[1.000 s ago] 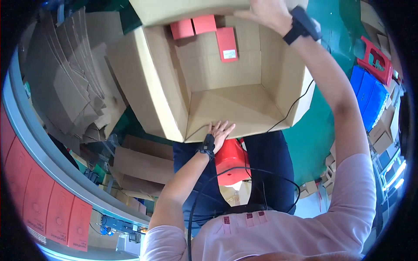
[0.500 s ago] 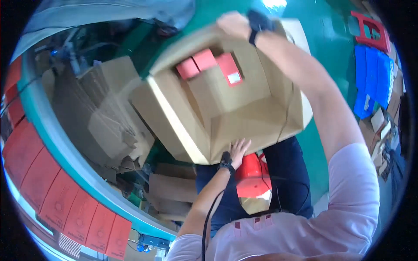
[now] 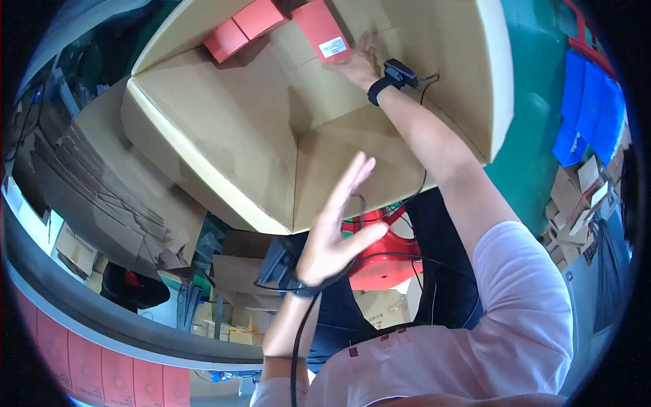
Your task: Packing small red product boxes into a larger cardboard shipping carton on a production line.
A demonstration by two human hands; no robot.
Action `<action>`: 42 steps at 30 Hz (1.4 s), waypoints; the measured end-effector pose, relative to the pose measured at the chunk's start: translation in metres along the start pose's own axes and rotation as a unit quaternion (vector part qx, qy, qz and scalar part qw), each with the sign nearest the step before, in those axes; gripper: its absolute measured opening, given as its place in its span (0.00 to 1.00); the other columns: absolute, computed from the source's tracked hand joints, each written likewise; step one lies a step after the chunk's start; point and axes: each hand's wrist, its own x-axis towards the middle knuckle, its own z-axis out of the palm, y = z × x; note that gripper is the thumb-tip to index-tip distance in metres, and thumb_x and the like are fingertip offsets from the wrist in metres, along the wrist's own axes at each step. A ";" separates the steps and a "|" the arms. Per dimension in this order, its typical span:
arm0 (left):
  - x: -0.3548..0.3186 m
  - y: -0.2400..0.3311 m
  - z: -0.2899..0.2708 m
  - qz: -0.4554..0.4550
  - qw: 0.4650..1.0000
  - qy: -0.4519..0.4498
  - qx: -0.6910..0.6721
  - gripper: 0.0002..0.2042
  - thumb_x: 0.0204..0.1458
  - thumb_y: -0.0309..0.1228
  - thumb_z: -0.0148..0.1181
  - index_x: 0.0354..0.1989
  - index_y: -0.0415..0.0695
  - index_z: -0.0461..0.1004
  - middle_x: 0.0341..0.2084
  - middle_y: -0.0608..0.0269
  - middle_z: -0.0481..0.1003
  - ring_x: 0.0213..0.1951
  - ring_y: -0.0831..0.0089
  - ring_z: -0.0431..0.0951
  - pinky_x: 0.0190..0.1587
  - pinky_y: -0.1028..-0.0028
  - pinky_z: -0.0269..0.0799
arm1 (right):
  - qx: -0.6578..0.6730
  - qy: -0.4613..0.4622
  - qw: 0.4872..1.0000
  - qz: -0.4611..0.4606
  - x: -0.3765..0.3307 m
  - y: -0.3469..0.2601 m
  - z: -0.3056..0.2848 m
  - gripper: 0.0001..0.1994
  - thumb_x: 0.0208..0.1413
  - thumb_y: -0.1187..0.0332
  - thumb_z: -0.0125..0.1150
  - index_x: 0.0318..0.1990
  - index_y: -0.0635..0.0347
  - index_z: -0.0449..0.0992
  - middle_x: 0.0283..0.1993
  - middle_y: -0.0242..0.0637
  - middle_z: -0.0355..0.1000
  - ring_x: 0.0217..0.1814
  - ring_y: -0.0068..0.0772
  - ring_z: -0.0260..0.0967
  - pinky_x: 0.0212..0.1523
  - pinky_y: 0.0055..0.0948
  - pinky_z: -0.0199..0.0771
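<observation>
A large open cardboard carton stands in front of me, with red boxes inside it. Two red boxes sit side by side at its far left. Another red box with a white label lies to their right. My right hand reaches into the carton, fingers spread, right by the labelled box's near end; whether it touches the box I cannot tell. Raised in front of the carton's near side is my left hand, fingers stretched out, holding nothing. Both wrists wear black strapped devices with cables.
Flattened cardboard is stacked on the left. A row of red boxes lines the curved bench edge at lower left. A red stool is between my legs. Blue bins and cardboard scraps lie at right.
My right hand has come from the carton's far rim down into it, beside the labelled box. My left hand has lifted off the near side. The carton now appears larger and higher in view.
</observation>
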 end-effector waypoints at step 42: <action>-0.347 0.039 0.113 -0.029 0.961 0.275 -0.018 0.27 0.55 0.31 0.60 0.63 0.38 0.60 0.38 0.61 0.77 0.40 0.78 0.74 0.43 0.78 0.69 | 0.396 -0.397 0.828 0.004 -0.463 -0.214 -0.463 0.40 0.55 0.56 0.58 0.69 0.66 0.47 0.65 0.49 0.58 0.57 0.47 0.67 0.57 0.40 0.68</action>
